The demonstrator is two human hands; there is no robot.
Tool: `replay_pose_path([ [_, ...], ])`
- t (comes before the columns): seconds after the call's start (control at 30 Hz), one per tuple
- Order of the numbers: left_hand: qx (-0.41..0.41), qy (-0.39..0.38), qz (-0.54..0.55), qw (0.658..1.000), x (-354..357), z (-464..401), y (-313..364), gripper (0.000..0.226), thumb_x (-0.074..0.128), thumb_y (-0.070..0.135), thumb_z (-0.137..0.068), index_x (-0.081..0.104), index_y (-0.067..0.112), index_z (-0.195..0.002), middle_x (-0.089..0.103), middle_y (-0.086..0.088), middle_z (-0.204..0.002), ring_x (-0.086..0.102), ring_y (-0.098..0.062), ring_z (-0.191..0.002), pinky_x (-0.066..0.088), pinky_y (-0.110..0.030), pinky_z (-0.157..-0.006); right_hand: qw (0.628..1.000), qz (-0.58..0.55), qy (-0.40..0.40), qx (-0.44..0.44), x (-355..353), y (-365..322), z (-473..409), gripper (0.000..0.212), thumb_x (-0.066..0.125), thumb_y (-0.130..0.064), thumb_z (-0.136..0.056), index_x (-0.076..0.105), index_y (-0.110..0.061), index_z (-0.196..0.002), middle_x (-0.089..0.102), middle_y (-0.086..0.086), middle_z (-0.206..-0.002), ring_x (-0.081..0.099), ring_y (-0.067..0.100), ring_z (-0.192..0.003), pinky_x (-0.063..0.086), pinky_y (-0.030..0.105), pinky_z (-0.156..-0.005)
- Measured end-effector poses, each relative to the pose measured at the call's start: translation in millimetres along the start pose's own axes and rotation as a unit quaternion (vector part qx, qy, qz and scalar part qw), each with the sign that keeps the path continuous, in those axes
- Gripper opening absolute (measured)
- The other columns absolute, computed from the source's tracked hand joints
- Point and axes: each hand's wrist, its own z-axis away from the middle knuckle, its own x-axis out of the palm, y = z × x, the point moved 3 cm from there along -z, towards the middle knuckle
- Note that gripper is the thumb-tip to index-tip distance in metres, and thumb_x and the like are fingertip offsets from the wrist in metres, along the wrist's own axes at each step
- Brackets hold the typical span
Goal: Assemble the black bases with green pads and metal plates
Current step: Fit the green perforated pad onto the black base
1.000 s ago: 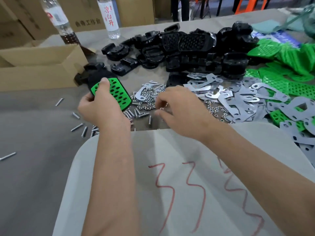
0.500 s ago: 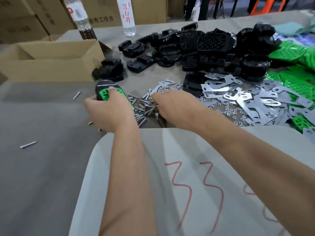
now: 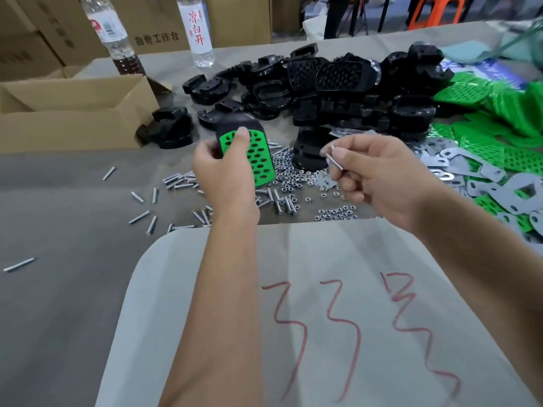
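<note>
Black base [image 3: 235, 124] fitted with a green pad [image 3: 258, 160], held up above the table [image 3: 58, 289] in the left hand [image 3: 226, 171], thumb pressed on the pad's upper face and fingers curled round the base's edge; the right hand [image 3: 379, 177], just to its right and apart from it, pinches a single bolt [image 3: 333, 157] between thumb and fingertips, the bolt slanting and its head toward the base. Directly beneath both hands lie scattered bolts [image 3: 176, 182] and a spread of small nuts [image 3: 335, 214]; open grey tabletop extends to the left, with stray bolts lying well apart. Behind the hands a heap of black bases [image 3: 352, 95] crowds the far middle of the table; metal plates [image 3: 482, 183] and loose green pads [image 3: 499, 113] fill the right side up to the frame edge. An open cardboard box [image 3: 73, 113] stands at far left, two bottles [image 3: 199, 30] behind it; a pale sheet marked in red [image 3: 323, 318] covers the near edge under the forearms.
</note>
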Motion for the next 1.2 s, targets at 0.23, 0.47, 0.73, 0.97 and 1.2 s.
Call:
replay_pose_path([
  [0.23,-0.132,-0.208,-0.009,0.969,41.9,45.0,-17.2,0.010,0.070,0.009,-0.091,0.065,0.009,-0.099,0.077,-0.012,-0.090,0.076,-0.027,-0.075,0.058,-0.034,-0.054,0.987,0.090,0.110,-0.075,-37.1,12.7,18.4,0.019,0.064,-0.007,-0.101,0.079,-0.019,-0.097,0.067,-0.010,-0.070,0.054,0.006,-0.056,0.044,0.016,-0.055],
  [0.47,-0.105,-0.237,-0.084,0.962,47.9,53.1,-23.1,0.010,0.069,0.009,-0.089,0.066,0.011,-0.099,0.075,-0.012,-0.096,0.070,-0.027,-0.083,0.062,-0.045,-0.067,0.925,0.259,0.196,-0.195,-46.0,9.5,17.4,0.021,0.070,-0.009,-0.096,0.077,-0.026,-0.106,0.060,-0.010,-0.079,0.050,0.000,-0.068,0.041,0.017,-0.067],
  [0.73,-0.067,-0.250,-0.143,0.955,51.2,56.3,-26.4,0.009,0.072,0.009,-0.087,0.072,0.005,-0.095,0.078,-0.016,-0.096,0.074,-0.035,-0.089,0.062,-0.049,-0.075,0.952,0.129,0.180,-0.213,-40.2,10.7,18.2,0.021,0.072,-0.002,-0.092,0.077,-0.022,-0.095,0.075,-0.002,-0.075,0.067,0.011,-0.065,0.053,0.020,-0.062],
  [0.97,-0.027,-0.274,-0.156,0.948,54.7,61.0,-29.1,0.008,0.073,0.016,-0.086,0.073,0.013,-0.079,0.073,-0.005,-0.078,0.069,-0.023,-0.075,0.060,-0.047,-0.071,0.943,0.144,0.194,-0.228,-36.2,8.7,18.1,0.007,0.083,-0.008,-0.085,0.080,-0.014,-0.086,0.076,-0.002,-0.077,0.065,0.005,-0.066,0.051,0.020,-0.066],
  [1.2,-0.062,-0.237,-0.115,0.963,50.5,59.8,-24.4,0.030,0.060,0.011,-0.095,0.072,0.016,-0.068,0.072,-0.003,-0.074,0.068,-0.019,-0.075,0.053,-0.039,-0.076,0.938,0.243,0.163,-0.184,-47.7,7.3,13.4,0.013,0.082,-0.009,-0.087,0.077,-0.019,-0.081,0.067,-0.008,-0.068,0.052,0.002,-0.059,0.047,0.018,-0.061],
])
